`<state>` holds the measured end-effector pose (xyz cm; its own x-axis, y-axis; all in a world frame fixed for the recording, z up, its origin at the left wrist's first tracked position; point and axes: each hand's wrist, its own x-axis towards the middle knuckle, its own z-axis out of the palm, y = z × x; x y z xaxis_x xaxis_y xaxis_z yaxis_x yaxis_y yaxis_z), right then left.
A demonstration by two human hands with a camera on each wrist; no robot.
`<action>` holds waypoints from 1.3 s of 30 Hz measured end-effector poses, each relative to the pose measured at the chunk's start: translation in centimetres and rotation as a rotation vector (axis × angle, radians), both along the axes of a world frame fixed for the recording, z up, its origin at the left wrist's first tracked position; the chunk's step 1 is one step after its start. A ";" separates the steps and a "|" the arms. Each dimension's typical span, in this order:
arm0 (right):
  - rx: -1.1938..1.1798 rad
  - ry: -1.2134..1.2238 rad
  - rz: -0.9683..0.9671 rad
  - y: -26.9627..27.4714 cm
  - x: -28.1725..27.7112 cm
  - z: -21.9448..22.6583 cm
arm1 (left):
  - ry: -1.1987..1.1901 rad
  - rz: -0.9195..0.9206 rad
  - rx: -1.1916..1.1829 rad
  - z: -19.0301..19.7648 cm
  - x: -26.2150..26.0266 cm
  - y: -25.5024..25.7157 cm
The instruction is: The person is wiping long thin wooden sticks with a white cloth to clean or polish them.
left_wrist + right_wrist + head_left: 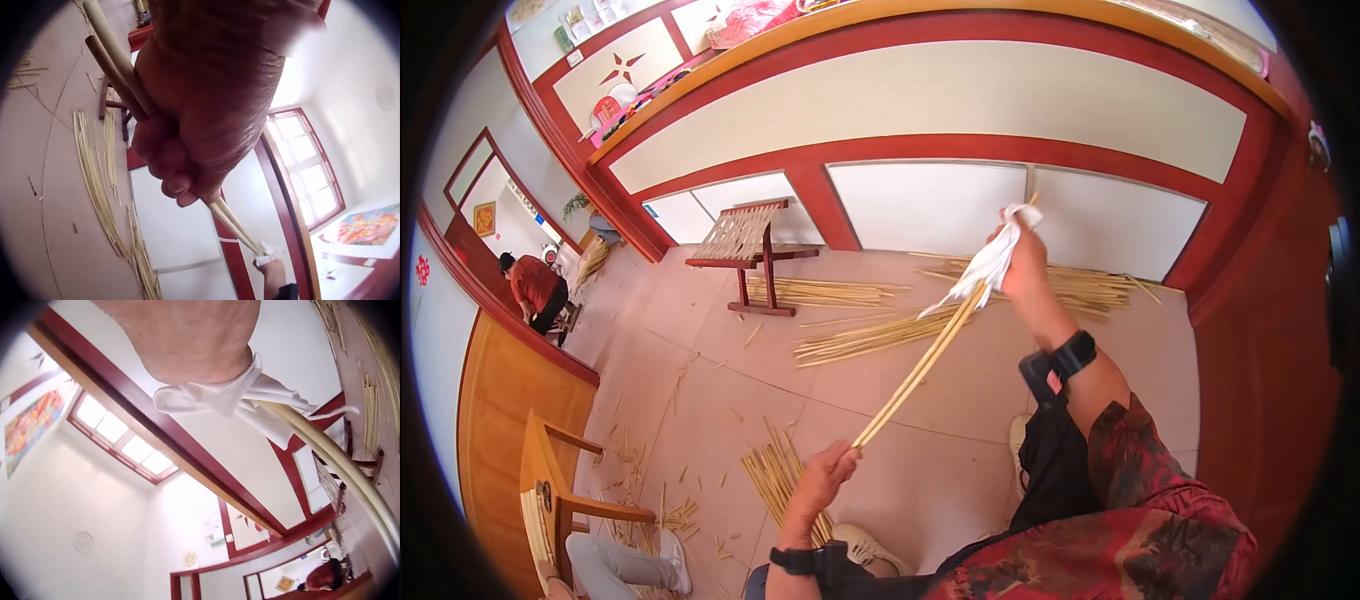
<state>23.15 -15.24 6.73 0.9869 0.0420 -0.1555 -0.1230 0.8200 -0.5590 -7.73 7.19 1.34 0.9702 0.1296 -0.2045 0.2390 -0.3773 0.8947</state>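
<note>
Two long pale stalks [920,372] run diagonally between the two hands in the head view. The left hand [824,478] grips their lower end; in the left wrist view its fingers [178,181] curl round the stalks [115,75], whose ends stick out past the hand. Near the other end, the right hand [1022,262] holds a white cloth [988,268] wrapped about the stalks, with a short tip showing beyond it. The right wrist view shows the cloth [219,400] under the right hand [194,344], its loose corners hanging beside the stalks [337,459].
Bundles of stalks [870,338] lie on the floor below the white panels, and another bundle [775,475] lies by the left foot. A woven stool [740,235] stands ahead. Someone's leg [615,560] and a wooden chair [560,500] are at lower left; a person [535,285] bends farther off.
</note>
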 end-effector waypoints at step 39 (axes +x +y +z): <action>-0.171 -0.122 0.449 9.7 -16.0 -4.3 | -0.410 0.328 0.047 -0.6 4.9 -6.3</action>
